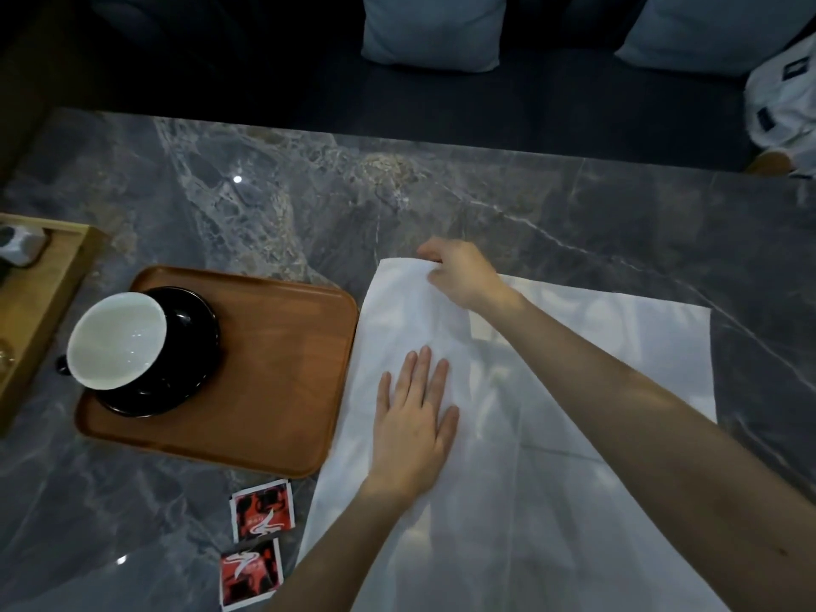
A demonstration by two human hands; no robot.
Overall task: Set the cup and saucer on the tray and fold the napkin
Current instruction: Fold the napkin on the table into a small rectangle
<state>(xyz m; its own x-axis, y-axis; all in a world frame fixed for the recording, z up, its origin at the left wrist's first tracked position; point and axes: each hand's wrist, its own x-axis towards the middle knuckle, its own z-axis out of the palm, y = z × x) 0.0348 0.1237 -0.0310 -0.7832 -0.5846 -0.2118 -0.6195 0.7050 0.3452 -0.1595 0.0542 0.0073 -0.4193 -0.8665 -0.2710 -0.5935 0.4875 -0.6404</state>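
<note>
**Napkin, partly folded, beside loaded tray**

Napkin [552, 390]: white, thin, spread on the grey marble table [265, 192], just right of the tray. Its left part lies doubled over the rest, the folded flap reaching towards the tray's right rim. Crease lines show across the sheet.

Left hand [413, 417]: flat on the folded flap, palm down, fingers straight and slightly spread, pressing the cloth to the table.

Right hand [459, 271]: reaches across above the left forearm; fingers and thumb curl round the far corner of the folded flap, pinching it at the napkin's far edge.

Tray [273, 368]: brown wood, rounded corners, low rim, on the table left of the napkin; whether rim and cloth touch cannot be told.

Saucer [185, 346]: black, glossy, on the left part of the tray.

Cup [117, 340]: white inside, dark outside, standing on the saucer, handle pointing left past the tray's edge.

Packets [260, 510]: two small red, black and white sachets, one [251, 572] nearer than the other, on the table near the tray's near edge, just left of the napkin.

Wooden box tray [48, 293]: light-coloured, at the left edge, contents unclear.

Cushions [432, 28]: two pale ones on a dark sofa beyond the table.
</note>
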